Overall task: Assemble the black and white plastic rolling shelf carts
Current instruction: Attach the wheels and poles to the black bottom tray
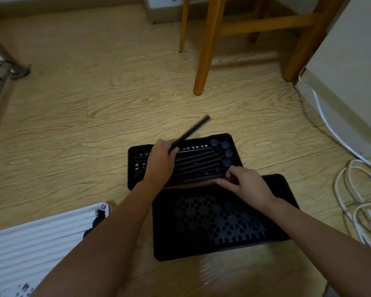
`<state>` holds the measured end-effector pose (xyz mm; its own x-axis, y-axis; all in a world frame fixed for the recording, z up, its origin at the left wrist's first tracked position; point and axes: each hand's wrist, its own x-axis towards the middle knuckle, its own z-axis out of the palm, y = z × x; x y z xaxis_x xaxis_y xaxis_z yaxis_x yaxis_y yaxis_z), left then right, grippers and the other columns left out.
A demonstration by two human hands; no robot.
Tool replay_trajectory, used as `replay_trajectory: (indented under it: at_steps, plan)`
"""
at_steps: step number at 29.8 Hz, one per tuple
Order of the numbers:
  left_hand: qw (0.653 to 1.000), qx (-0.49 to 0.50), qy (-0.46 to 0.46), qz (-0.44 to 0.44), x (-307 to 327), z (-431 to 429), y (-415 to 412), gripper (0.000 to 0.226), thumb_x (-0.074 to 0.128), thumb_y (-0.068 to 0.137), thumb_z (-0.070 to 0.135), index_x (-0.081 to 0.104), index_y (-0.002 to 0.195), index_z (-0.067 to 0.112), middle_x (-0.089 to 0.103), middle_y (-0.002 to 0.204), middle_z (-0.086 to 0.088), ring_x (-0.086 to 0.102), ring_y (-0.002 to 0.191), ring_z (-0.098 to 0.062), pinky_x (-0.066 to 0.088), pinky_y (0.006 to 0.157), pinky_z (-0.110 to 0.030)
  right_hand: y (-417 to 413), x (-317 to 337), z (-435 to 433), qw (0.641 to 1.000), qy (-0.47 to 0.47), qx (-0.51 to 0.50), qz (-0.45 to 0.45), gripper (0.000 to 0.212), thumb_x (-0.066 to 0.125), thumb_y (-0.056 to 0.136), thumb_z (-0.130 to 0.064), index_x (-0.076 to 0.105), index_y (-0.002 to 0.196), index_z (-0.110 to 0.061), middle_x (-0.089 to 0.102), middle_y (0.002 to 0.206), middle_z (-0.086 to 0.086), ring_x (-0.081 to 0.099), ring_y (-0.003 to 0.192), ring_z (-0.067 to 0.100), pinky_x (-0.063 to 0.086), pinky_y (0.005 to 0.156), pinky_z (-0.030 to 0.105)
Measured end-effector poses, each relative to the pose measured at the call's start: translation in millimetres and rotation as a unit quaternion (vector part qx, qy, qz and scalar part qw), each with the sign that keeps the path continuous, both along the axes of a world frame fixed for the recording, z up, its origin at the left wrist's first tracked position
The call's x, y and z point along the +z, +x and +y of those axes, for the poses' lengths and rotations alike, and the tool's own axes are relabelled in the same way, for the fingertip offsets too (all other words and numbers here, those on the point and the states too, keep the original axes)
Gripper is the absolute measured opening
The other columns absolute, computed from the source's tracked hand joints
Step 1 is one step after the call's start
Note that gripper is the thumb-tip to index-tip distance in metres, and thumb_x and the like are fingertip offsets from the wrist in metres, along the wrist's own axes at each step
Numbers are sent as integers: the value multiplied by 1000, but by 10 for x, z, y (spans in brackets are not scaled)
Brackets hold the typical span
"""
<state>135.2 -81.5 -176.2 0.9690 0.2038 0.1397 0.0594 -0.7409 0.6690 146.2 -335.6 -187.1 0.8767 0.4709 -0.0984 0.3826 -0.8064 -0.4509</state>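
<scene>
Item 1. Far black shelf tray [133,163], lying flat on the wood-grain floor [94,99]. Contents: a bundle of black tubes [197,161] lying lengthwise side by side, and four black caster wheels [225,144] lined up along its right end.

Item 2. Near black shelf tray [219,217], perforated base with a petal-like pattern, set just in front of item 1 and shifted to the right. Nothing is seen inside it.

Item 3. White perforated tray [13,293], at the lower left, cut off by the frame edge. Contents: white tubes [41,234] laid in a row, with black casters [98,219] at their right end.

Item 4. Single black tube [193,129] (blurred in the frame), gripped at its lower end by the person's left hand [162,156], fingers wrapped round it. It slants up and to the right, with its free end above the floor past the tray's far rim. The hand hovers over the left half of item 1.

Item 5. Right hand [247,181], at the near right corner of item 1, close to the nearest caster wheel. Its fingers are curled against the tube ends there; whether they grip anything cannot be told.

Surroundings: wooden chair legs [204,61] beyond the trays and coiled white cable [356,202] on the floor at the right.
</scene>
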Motion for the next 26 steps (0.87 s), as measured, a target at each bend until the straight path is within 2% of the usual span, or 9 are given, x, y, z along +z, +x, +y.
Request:
replay_trajectory:
  at_steps: [3,8,10,12,13,15,17,19,26]
  plan:
    - [973,121,-185,-65,387,-33,-168,16,44,99,17,60,101,15,50,80,4,46,68,-6,33,57,-10,-199,-69,2,991,-98,87,-8,69,24,85,-72,57,122,-24,61,110,-4,55,103,16,35,96,34]
    - [815,299,-484,-108,741,-72,-658,29,50,93,17,41,65,16,38,57,3,38,53,-9,34,61,-26,-346,32,-95,984,-122,117,55,37,37,102,-26,42,139,-22,55,122,5,51,114,24,33,94,31]
    - [747,346,-551,-136,777,-117,-903,25,55,94,21,46,71,18,36,49,6,36,48,-9,33,57,-27,-414,106,-170,973,-170,142,57,43,36,102,-23,31,145,-21,47,134,9,43,123,27,31,102,32]
    - [697,367,-597,-150,761,-165,-1144,13,55,96,24,56,104,14,33,49,6,34,45,-8,32,54,-27,-495,219,-245,962,-233,129,66,52,37,102,-26,18,150,-20,29,150,11,25,138,30,20,112,37]
    - [685,366,-613,-143,745,-196,-1248,31,54,96,24,50,122,7,31,51,5,33,46,-9,32,54,-27,-542,293,-276,958,-252,112,75,57,38,101,-27,11,151,-19,19,155,12,16,142,31,15,115,39]
    - [679,371,-619,-139,758,-214,-1394,62,53,96,25,27,141,-10,30,55,3,34,49,-9,33,55,-27,-637,419,-335,956,-268,86,85,64,38,101,-27,1,152,-14,6,158,15,6,146,32,10,117,38]
    - [715,361,-582,-142,858,-256,-1470,20,49,98,20,55,101,2,31,57,2,35,50,-9,33,58,-27,-777,505,-404,960,-252,70,102,67,38,101,-27,-2,152,-11,2,159,14,5,146,29,11,118,35]
    - [756,356,-535,-127,974,-306,-1485,28,47,98,14,41,71,14,33,60,1,36,53,-9,35,59,-24,-978,512,-476,969,-207,53,123,67,41,100,-31,4,153,-13,5,159,10,10,146,26,15,117,33]
    - [788,330,-507,-113,1115,-332,-1500,35,50,95,13,35,64,17,36,59,3,37,56,-10,36,64,-22,-1694,303,-381,986,-22,84,146,53,56,92,-43,44,140,-24,39,140,-3,36,130,14,26,102,17]
